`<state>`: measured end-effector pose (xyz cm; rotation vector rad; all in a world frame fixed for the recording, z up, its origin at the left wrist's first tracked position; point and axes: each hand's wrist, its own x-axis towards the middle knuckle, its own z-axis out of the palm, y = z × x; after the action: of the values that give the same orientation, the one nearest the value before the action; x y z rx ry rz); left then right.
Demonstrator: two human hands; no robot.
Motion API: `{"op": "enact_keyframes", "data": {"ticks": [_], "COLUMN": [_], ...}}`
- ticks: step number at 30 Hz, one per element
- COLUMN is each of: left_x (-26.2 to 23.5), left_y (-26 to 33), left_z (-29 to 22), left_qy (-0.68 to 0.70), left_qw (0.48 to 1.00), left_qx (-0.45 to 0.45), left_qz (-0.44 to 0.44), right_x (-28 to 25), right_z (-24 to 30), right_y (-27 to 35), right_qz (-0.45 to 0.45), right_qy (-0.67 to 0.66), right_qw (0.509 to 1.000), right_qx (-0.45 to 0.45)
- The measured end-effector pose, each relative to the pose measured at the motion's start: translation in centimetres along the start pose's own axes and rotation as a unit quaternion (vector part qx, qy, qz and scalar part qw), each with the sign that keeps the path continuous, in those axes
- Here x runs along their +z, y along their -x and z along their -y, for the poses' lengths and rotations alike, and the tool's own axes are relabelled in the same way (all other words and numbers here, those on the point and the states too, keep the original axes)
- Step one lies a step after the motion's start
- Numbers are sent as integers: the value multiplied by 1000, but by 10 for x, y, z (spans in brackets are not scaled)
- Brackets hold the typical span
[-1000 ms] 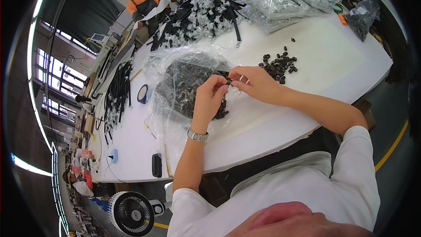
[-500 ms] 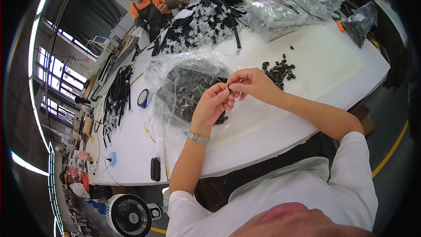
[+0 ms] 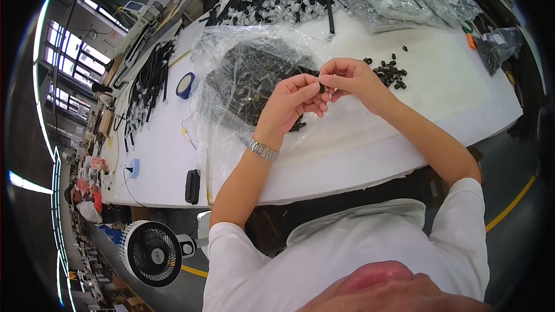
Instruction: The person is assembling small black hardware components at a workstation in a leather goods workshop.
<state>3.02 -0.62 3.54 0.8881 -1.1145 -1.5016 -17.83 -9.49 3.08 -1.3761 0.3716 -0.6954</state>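
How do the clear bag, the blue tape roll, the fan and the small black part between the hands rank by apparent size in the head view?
1. Clear bag, largest.
2. Fan, though it sits lower and off the table, so depth makes this unsure.
3. Blue tape roll.
4. Black part, pinched by the left hand and right hand.

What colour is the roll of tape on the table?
Blue, the roll of tape left of the plastic bag, head view.

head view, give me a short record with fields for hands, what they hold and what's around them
left hand: raised over the white table, fingertips pinched on a small black part
right hand: meets the left, grip on the same part
under hands: clear plastic bag of black parts
right of hands: loose pile of small black pieces
left side: blue tape roll
wrist: metal watch on left arm
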Motion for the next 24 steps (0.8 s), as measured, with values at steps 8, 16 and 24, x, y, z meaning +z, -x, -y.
{"op": "enact_keyframes", "data": {"ticks": [8,16,24], "left_x": [7,2,4], "left_y": [-3,6,-2], "left_z": [-1,5,2], "left_qy": [-4,10,14], "left_qw": [999,1000,999], "left_qx": [0,-4,14], "left_qz": [42,17,29], "right_x": [-4,1,-4], "right_z": [0,-4,0], "right_y": [6,2,3], "right_qz": [11,24,7], "right_qy": [-12,-28,-16], "right_qw": [1000,999,1000], "right_qx": [6,11,-9]}}
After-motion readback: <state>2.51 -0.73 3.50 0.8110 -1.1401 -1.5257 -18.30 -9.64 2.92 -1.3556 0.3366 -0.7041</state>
